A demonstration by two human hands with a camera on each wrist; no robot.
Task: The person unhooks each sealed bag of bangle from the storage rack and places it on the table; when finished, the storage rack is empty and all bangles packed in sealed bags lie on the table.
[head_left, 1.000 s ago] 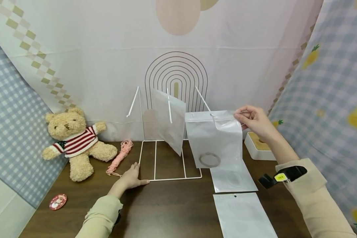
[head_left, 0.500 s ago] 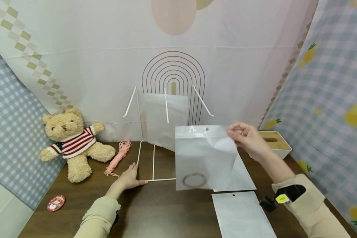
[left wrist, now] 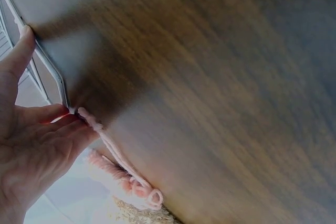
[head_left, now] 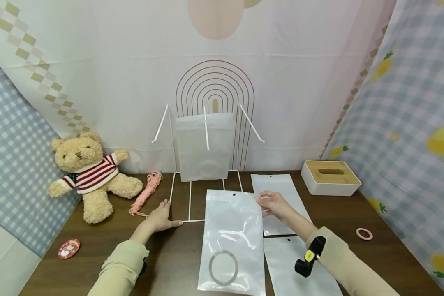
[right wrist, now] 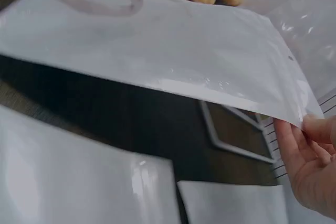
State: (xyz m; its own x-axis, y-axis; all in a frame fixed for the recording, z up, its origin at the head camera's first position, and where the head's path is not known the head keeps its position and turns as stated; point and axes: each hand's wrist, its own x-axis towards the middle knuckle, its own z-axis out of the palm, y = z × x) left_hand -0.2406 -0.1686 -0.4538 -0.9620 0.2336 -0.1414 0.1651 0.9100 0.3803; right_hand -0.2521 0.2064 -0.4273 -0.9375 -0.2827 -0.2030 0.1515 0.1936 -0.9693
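A white translucent zip bag (head_left: 232, 230) with a ring (head_left: 223, 267) showing inside lies in front of the rack, tilted a little above the table. My right hand (head_left: 277, 206) pinches its top right corner between thumb and fingers, as the right wrist view confirms. My left hand (head_left: 158, 218) rests at the front left corner of the white wire rack (head_left: 190, 201), fingers extended along the side and thumb on the front bar (left wrist: 50, 66). From the rack's middle hook (head_left: 207, 135) hangs another white bag (head_left: 192, 152).
Two more white bags (head_left: 277, 189) (head_left: 299, 267) lie at right. Behind them stands a tissue box (head_left: 333, 187); a pink ring (head_left: 364, 234) lies nearer. At left are a teddy bear (head_left: 92, 176), pink cord (head_left: 146, 193) and a round red badge (head_left: 69, 248).
My right hand has taken the bag off the right hook and lowered it forward and left over the table. The hanging bag has swung to face front. My left hand stays put.
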